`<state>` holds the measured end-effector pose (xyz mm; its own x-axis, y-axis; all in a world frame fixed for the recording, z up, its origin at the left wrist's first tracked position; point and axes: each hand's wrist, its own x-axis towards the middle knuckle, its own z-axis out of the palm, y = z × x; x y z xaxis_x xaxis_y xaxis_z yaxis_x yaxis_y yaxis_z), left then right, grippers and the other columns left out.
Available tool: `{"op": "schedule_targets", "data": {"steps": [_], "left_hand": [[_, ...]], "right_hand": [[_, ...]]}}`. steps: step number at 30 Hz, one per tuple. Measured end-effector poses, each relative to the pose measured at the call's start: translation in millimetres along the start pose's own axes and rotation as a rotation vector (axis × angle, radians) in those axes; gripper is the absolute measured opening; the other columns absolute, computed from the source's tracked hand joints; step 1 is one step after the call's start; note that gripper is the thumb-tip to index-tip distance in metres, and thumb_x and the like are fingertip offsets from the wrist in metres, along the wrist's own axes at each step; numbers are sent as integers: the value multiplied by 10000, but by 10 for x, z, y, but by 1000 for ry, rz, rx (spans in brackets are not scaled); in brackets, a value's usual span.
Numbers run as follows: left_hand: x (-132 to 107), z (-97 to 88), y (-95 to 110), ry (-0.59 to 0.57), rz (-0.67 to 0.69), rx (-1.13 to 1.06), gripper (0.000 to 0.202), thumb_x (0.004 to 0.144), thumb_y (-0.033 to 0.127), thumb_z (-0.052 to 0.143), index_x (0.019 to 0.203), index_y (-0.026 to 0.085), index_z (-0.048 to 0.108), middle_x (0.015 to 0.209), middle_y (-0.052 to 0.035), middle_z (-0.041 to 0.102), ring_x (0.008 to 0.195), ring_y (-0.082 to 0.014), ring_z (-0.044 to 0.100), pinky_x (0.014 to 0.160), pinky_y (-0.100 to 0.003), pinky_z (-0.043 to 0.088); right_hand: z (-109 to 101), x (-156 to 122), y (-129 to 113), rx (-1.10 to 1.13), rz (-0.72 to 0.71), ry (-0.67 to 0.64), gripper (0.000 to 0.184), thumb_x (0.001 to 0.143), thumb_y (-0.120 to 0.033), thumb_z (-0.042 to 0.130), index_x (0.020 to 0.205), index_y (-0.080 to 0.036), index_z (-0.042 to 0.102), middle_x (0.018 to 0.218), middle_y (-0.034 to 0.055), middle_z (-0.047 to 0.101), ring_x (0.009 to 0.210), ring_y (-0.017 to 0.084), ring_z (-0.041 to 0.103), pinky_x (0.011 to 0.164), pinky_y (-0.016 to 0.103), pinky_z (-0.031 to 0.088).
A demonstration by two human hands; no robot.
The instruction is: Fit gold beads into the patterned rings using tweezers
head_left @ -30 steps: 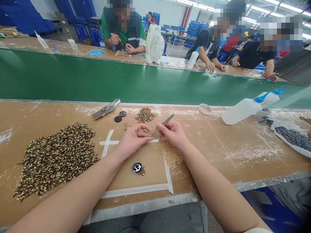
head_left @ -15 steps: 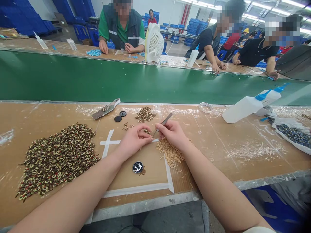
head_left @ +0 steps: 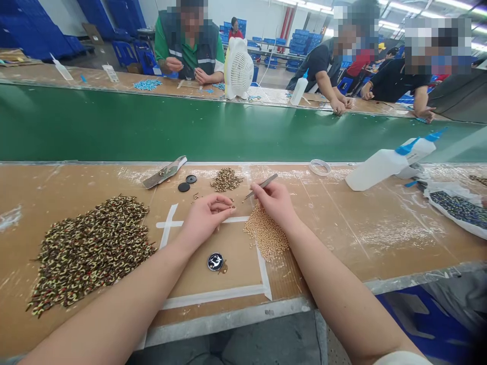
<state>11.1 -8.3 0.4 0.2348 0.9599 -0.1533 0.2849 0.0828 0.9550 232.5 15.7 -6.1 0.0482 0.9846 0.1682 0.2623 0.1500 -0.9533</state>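
Left hand (head_left: 203,218) first: thumb and fingers are pinched narrow on a small piece (head_left: 233,207), dark and gold, too tiny for me to make out in detail. Across from it, my right hand (head_left: 277,203) grips a pair of metal tweezers (head_left: 268,181), tips pointing down to the left, with a speck at the end that I can't identify. So the hands face each other, near but apart, and a little gap separates the piece from the tweezer tips. Right by my right hand, look, a heap of tan beads (head_left: 268,238) spills over the white tape (head_left: 213,297). Just beyond my hands lies a small pile of gold bits (head_left: 226,180), two black discs (head_left: 183,187) to its left. Nearer me, inside the taped square, sits a round dish (head_left: 215,261) of glossy black stuff, a brown stain (head_left: 224,266) at its edge. Out left, a big mound of dark and yellow pieces (head_left: 91,253)! Over right, two bottles (head_left: 375,170) with blue tips, and past the green belt (head_left: 152,129), a fan (head_left: 239,71).
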Motion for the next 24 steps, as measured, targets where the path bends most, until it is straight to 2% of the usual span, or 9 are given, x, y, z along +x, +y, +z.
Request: {"op": "schedule_targets", "data": {"steps": [4,8,13,20,24], "left_hand": [[25,-8,-18,35,7,-42,291,800,424,789,959,216,660,893,-53,763,471,-70,484,431,-231,408],[11,2,4,24,11,-45,288,796,427,790,958,222,667,910,-53,761,493,-76,497,426,-222,411],[-10,7,27,20,5,-5,289,798,448,778,944,220,679,822,-42,737,521,-97,534,444,-218,437],[-10,15,14,12,13,1,270,806,446,771,925,221,683,829,-46,739,503,-89,505,444,-225,436],[-10,18,20,13,18,-8,252,811,435,767,916,225,674,749,-32,704,508,-102,505,457,-238,433]], "right_hand": [[13,6,76,-206,-89,-31,359,934,-508,638,804,-185,729,668,12,657,617,147,563,596,297,403],[30,12,114,-272,-153,-84,315,958,-462,617,865,-195,755,788,36,731,710,174,625,667,315,430],[38,10,144,-292,-136,-102,307,959,-463,618,900,-200,764,770,33,727,713,186,638,669,323,436],[42,16,144,-311,-96,-112,288,951,-454,632,896,-201,759,783,44,741,733,199,668,696,341,469],[39,15,139,-317,-109,-113,289,953,-465,631,898,-210,755,789,47,748,738,205,679,699,349,485]]}}
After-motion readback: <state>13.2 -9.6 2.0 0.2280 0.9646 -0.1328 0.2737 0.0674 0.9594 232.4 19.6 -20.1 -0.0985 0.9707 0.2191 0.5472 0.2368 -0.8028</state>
